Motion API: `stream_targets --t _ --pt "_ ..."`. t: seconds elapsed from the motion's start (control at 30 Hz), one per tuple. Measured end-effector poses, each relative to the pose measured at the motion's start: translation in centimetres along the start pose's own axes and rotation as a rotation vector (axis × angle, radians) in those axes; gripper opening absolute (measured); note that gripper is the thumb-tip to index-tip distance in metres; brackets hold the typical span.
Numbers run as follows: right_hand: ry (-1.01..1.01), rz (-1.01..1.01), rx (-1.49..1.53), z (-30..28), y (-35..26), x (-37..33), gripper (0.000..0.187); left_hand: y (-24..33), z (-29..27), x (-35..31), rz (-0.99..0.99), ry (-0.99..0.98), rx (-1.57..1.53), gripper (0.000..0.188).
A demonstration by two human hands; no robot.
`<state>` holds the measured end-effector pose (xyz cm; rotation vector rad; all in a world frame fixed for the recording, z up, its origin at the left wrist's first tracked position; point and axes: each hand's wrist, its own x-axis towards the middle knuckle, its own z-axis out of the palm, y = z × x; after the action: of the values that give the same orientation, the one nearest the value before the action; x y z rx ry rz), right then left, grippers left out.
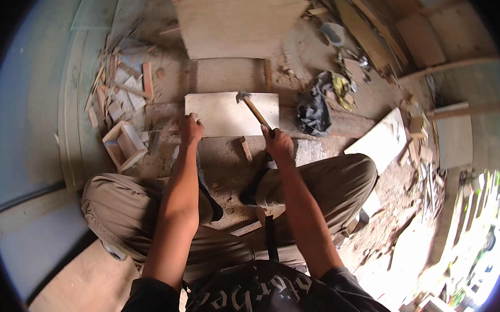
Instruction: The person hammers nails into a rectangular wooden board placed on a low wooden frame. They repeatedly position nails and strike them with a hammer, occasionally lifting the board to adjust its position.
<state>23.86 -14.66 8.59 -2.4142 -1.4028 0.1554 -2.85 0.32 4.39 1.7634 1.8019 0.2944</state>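
A pale rectangular wooden board lies across a low wooden support in front of me. My left hand is closed at the board's near left corner, its fingers curled over the edge; whether a small thing is also between them cannot be seen. My right hand is wrapped round the handle of a claw hammer. The hammer slants away to the left, its dark metal head over the board's far edge.
Beyond the board stands a larger plywood panel. Wood scraps and an open wooden box are to the left. A black plastic bag lies at the right, near a white sheet. A small wood block lies between my feet.
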Motion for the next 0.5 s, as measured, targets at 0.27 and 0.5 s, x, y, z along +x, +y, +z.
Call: stream_targets --t 0.27,0.5 --pt "-0.196 0.05 -0.098 -5.8 11.0 -1.4 0.067 8.8 -3.4 2.6 0.368 -0.634 0.113 0.043" --pt "-0.257 0.228 -0.319 -4.2 15.9 -1.0 0.049 24.4 -18.3 -1.2 0.939 -0.401 0.277 0.035"
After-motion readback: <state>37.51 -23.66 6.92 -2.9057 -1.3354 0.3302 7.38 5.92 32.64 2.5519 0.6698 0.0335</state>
